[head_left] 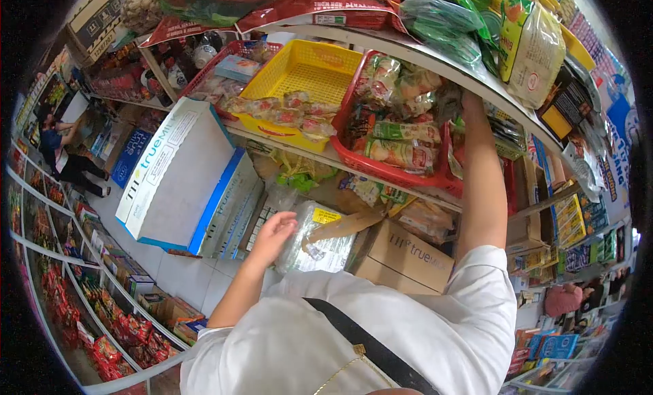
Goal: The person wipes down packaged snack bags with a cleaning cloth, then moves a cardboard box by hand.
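Observation:
My left hand [273,236] hovers beside a clear plastic-wrapped pack [320,240] with a yellow label. Its fingers are loosely stretched out and nothing is in them. My right arm reaches forward over a red basket [401,169] full of packaged goods on the middle shelf. At the arm's far end, my right hand [471,104] goes in under the upper shelf, near a dark bundle by the basket's back corner. The fingers there are hidden, so what they touch does not show. Left of the red basket sits a yellow basket [299,72] with small wrapped packets along its front.
A large open TH true MILK carton [178,170] stands on the left, and a brown true MILK box [405,255] lies below the shelf. The upper shelf edge [408,49] overhangs my right arm. Another person [61,146] stands at far left.

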The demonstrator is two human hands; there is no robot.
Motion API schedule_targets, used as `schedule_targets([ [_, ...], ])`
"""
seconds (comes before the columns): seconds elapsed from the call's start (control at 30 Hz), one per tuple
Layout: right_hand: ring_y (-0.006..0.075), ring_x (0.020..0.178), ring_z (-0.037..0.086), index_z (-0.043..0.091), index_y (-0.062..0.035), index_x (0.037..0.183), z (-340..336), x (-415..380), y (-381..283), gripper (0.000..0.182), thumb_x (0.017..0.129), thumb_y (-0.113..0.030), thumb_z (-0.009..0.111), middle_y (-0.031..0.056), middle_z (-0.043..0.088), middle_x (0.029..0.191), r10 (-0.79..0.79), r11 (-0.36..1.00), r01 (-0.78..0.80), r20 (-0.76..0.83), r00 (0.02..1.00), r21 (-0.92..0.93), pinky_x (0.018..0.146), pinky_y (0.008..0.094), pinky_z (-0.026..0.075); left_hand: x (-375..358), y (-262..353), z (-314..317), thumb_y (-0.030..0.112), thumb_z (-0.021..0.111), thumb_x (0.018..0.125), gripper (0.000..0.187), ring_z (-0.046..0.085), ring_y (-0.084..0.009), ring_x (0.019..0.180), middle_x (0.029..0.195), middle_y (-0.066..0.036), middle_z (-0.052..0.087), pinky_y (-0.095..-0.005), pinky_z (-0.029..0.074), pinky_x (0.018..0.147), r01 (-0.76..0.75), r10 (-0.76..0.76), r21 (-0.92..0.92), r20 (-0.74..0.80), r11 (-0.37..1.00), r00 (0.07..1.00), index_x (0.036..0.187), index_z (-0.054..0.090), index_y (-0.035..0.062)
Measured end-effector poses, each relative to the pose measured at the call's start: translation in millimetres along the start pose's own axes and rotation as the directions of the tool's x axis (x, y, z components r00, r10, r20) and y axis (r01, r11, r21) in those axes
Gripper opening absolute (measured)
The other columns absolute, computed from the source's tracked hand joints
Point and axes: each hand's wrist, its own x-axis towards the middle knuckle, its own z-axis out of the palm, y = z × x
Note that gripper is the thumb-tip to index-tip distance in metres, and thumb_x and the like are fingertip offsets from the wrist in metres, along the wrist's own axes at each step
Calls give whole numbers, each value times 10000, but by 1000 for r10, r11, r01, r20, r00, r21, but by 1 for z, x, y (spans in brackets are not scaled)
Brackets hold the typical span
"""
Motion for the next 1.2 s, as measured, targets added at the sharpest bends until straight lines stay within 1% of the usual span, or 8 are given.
schedule_targets([
  [0.1,334,1020,535,507,-71,1169,-13,-24,12,490,784,-374,527,191,525,1142,149,936,-78,187,971,-344,883,418,410,9,5,12,150,521,870,289,547,-131,886,998,-53,560,-246,437,754,34,-36,49,30,998,999,1137,500,43],
  [0.27,362,936,573,526,-32,1121,-12,-60,0,533,763,-426,559,221,597,993,-24,294,168,168,985,-941,831,440,439,24,20,30,152,548,858,298,529,-112,895,990,-47,557,-250,434,779,-40,23,152,110,988,994,1131,513,37],
  [0.5,342,905,599,633,13,887,97,-60,-44,300,780,-255,555,194,622,931,37,395,319,362,932,-862,780,432,475,34,16,25,140,562,851,301,517,-114,910,979,-42,554,-249,416,822,-71,48,165,141,984,989,1128,517,31],
  [0.83,291,931,598,628,-36,969,173,-18,-15,274,833,-245,514,135,588,1092,80,407,228,283,956,-885,779,449,474,-2,-15,-41,164,562,856,315,540,-128,919,979,-57,576,-264,436,803,-14,32,136,-132,991,991,1127,513,12],
  [0.9,269,886,602,615,-40,979,153,-13,-5,289,839,-275,521,121,592,1070,-293,401,521,434,852,-753,754,426,481,-10,-26,-46,164,566,853,318,544,-129,916,972,-59,579,-264,438,800,19,1,128,-154,992,988,1128,514,14],
  [0.97,244,832,603,591,-45,999,127,11,25,305,849,-301,518,110,597,1015,-472,704,551,286,834,-447,712,399,489,-9,-39,-47,162,568,850,319,546,-129,908,966,-59,582,-261,437,799,35,-7,157,-170,987,985,1130,515,17],
  [1.03,225,774,591,565,-50,1014,96,-13,10,304,852,-303,516,94,592,964,-201,961,162,163,966,224,660,375,486,-3,-37,-38,149,568,846,312,548,-130,899,969,-59,581,-260,437,801,4,17,208,-100,978,995,1127,518,22],
  [1.2,178,631,560,499,-61,1052,51,-148,-33,311,861,-306,512,57,580,836,17,495,-47,44,999,867,532,313,478,19,-10,7,110,558,842,369,530,-129,931,1036,-64,554,-273,457,776,-214,190,322,103,922,976,1191,466,31],
])
